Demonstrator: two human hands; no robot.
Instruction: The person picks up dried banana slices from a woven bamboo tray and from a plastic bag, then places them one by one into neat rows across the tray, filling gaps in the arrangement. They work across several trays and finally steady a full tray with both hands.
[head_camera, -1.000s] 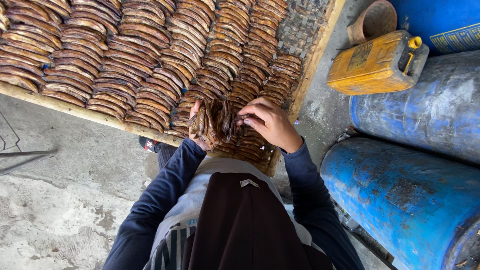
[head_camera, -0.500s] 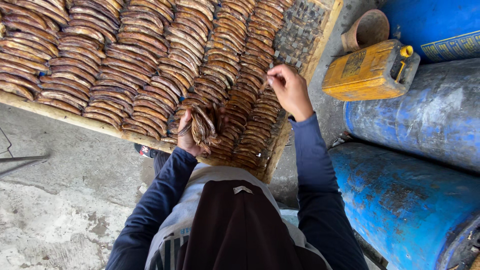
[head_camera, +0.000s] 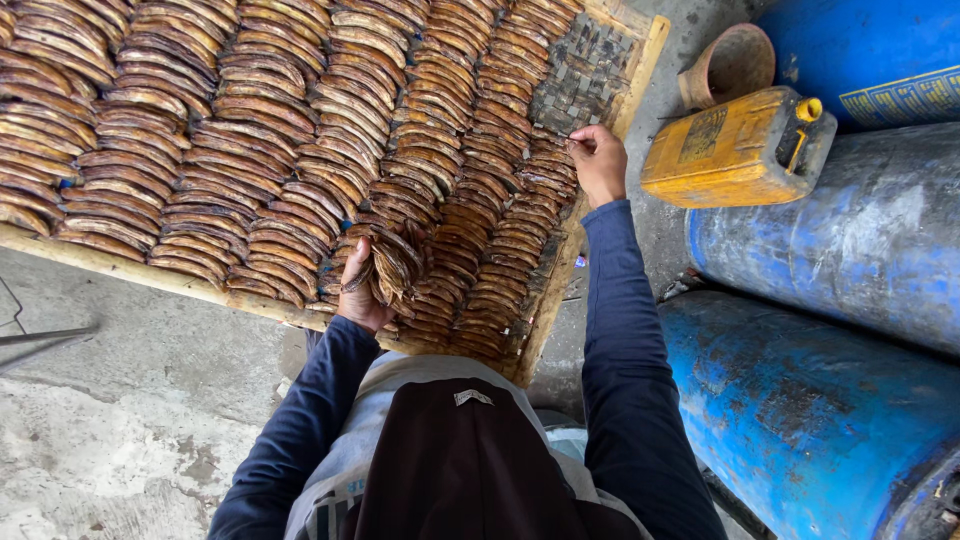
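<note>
Two hands work over my drying rack (head_camera: 560, 300): nearest, my left hand (head_camera: 357, 290) clasps a stack of brown slices (head_camera: 392, 262) above the rack's near edge; farther out, my right hand (head_camera: 598, 160) pinches one slice (head_camera: 560, 150) at the row's far end, beside bare woven mesh (head_camera: 585, 70).

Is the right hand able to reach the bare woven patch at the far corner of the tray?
Probably yes: the right hand lies beside the bare woven patch, with nothing between them.
</note>
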